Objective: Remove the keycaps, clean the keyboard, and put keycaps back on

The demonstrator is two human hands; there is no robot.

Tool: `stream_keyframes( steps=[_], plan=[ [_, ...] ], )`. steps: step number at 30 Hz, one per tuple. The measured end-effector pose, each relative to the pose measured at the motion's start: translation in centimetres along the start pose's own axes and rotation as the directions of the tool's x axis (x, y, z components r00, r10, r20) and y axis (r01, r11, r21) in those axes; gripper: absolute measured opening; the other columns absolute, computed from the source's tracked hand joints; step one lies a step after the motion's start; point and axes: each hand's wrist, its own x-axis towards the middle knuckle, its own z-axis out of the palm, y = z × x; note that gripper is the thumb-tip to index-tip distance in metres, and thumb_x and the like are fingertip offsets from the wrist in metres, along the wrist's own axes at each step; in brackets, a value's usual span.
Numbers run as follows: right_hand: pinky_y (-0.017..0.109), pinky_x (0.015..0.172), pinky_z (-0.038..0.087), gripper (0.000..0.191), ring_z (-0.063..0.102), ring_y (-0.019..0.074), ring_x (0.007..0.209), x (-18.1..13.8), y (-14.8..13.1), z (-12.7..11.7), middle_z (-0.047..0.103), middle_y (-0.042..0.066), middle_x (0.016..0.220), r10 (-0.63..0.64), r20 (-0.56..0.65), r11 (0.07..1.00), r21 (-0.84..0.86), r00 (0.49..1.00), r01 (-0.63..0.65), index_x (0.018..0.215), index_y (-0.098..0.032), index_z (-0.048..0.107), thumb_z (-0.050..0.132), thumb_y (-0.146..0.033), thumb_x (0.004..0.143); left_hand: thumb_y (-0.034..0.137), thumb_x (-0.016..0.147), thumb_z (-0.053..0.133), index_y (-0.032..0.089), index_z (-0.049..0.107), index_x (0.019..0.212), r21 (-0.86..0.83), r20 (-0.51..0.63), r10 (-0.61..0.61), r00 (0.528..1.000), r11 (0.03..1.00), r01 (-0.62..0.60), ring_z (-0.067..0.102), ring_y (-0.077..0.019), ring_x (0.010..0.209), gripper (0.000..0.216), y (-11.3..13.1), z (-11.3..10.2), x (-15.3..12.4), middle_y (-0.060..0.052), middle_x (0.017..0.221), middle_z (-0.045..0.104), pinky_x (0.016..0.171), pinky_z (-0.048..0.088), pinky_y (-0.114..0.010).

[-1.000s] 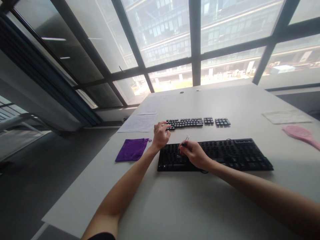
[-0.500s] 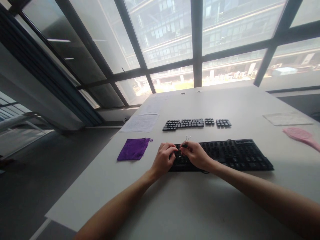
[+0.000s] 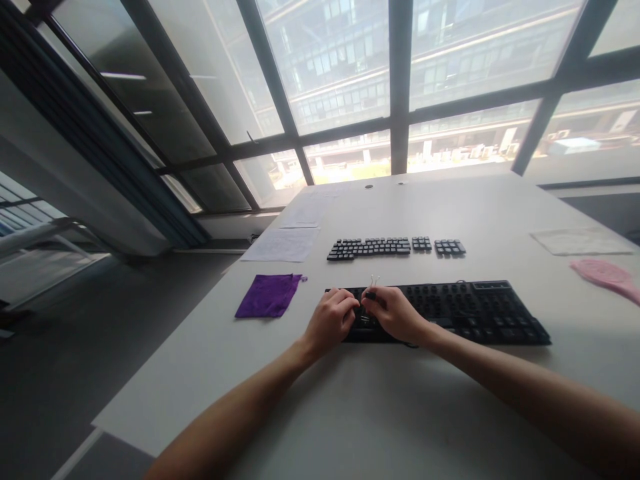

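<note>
A black keyboard point(image 3: 470, 310) lies on the white table, most of its keycaps off. My right hand point(image 3: 397, 313) is over its left part, closed on a wire keycap puller point(image 3: 370, 295) with a small black handle. Thin wire ends stick up above the fingers, and more wire shows below them, close to the keyboard. My left hand point(image 3: 330, 315) covers the keyboard's left end. Its fingers are bent and drawn together near the puller; whatever they hold, if anything, is hidden.
Beyond the keyboard, loose black keycaps point(image 3: 385, 247) stand in grouped rows. A purple pouch point(image 3: 267, 295) and paper sheets point(image 3: 280, 245) lie at left. To the right are a pink brush-shaped object point(image 3: 603, 272) and a flat pale packet point(image 3: 580, 241). Windows rise behind the table.
My left fingers have closed in and turned down toward the keyboard; before, thumb and forefinger stood a little apart. My right hand keeps the puller almost in place. The view has shifted slightly.
</note>
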Motion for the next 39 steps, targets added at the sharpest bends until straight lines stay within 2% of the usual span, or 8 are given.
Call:
stream_keyframes(
  steps=[8,13,17,19,24,30,36,39],
  plan=[
    [0.025,0.059,0.037,0.021,0.049,0.0137,0.061,0.1,0.0,-0.1,0.057,-0.002,0.064,-0.013,0.092,0.999,-0.036,0.996,0.016,0.075,-0.017,0.06,0.054,-0.026,0.093,0.01,0.089,0.052,0.021,0.066,0.09,-0.007,0.002,0.0,1.0,1.0,0.0,0.057,-0.0226,0.094,0.018,0.0,0.2,0.0,-0.005,0.096,0.066,0.088,0.048,-0.039],
    [0.026,0.063,0.038,0.019,0.05,0.014,0.065,-0.1,-0.2,0.1,0.06,0.0,0.072,-0.152,0.149,0.981,-0.102,0.977,0.168,0.073,-0.018,0.059,0.055,-0.019,0.092,0.011,0.089,0.052,0.021,0.064,0.085,-0.047,-0.002,-0.003,1.0,0.999,0.003,0.056,-0.0225,0.095,0.015,0.0,0.1,0.0,-0.006,0.094,0.065,0.087,0.047,-0.038],
    [0.028,0.069,0.043,0.016,0.056,0.0173,0.072,-0.4,-0.2,0.0,0.066,0.005,0.083,-0.26,0.234,0.943,-0.146,0.937,0.299,0.086,-0.02,0.066,0.053,-0.018,0.093,0.012,0.079,0.059,0.021,0.064,0.09,-0.148,0.119,0.078,0.99,0.987,-0.06,0.056,-0.022,0.09,0.015,0.2,-0.6,0.0,-0.005,0.09,0.063,0.082,0.049,-0.035],
    [0.029,0.071,0.045,0.016,0.058,0.0182,0.074,-0.5,-0.1,-0.1,0.068,0.006,0.085,-0.275,0.254,0.935,-0.152,0.927,0.319,0.087,-0.021,0.068,0.053,-0.019,0.093,0.016,0.077,0.064,0.021,0.065,0.092,-0.177,0.169,0.105,0.98,0.981,-0.075,0.056,-0.0218,0.088,0.016,0.3,-0.8,0.0,-0.005,0.089,0.063,0.08,0.049,-0.034],
    [0.029,0.068,0.046,0.018,0.061,0.0169,0.07,-0.4,0.4,-0.2,0.068,0.004,0.077,-0.133,0.139,0.989,-0.044,0.981,0.14,0.083,-0.018,0.067,0.053,-0.023,0.094,0.035,0.084,0.072,0.022,0.068,0.09,-0.226,0.161,0.029,0.987,0.974,0.008,0.058,-0.0216,0.089,0.015,0.3,-0.2,0.0,-0.004,0.091,0.066,0.08,0.049,-0.034],
    [0.026,0.058,0.045,0.02,0.057,0.0151,0.061,0.2,0.9,-0.4,0.062,0.001,0.064,0.035,0.071,0.987,0.155,0.997,-0.046,0.081,-0.016,0.066,0.055,-0.028,0.092,0.032,0.088,0.07,0.022,0.07,0.095,-0.297,0.122,-0.088,0.989,0.947,0.121,0.062,-0.0191,0.085,0.013,0.7,0.2,0.0,-0.003,0.091,0.066,0.078,0.05,-0.032],
    [0.026,0.062,0.044,0.018,0.056,0.0141,0.064,0.1,0.8,-0.2,0.062,0.001,0.069,-0.036,-0.021,0.991,0.129,0.999,0.038,0.083,-0.016,0.065,0.056,-0.029,0.092,0.027,0.089,0.068,0.021,0.067,0.095,-0.366,0.017,-0.114,0.993,0.924,0.112,0.062,-0.0196,0.092,0.009,1.3,0.4,-0.1,-0.004,0.096,0.066,0.083,0.05,-0.032],
    [0.026,0.06,0.044,0.024,0.055,0.0141,0.061,0.2,0.8,0.0,0.061,0.0,0.065,0.038,-0.108,0.988,0.15,0.993,-0.021,0.08,-0.017,0.062,0.054,-0.035,0.094,0.028,0.088,0.07,0.022,0.063,0.108,-0.364,-0.047,-0.157,0.986,0.922,0.13,0.062,-0.019,0.088,0.022,1.5,0.7,-0.1,-0.004,0.096,0.066,0.081,0.052,-0.032]
  ],
)
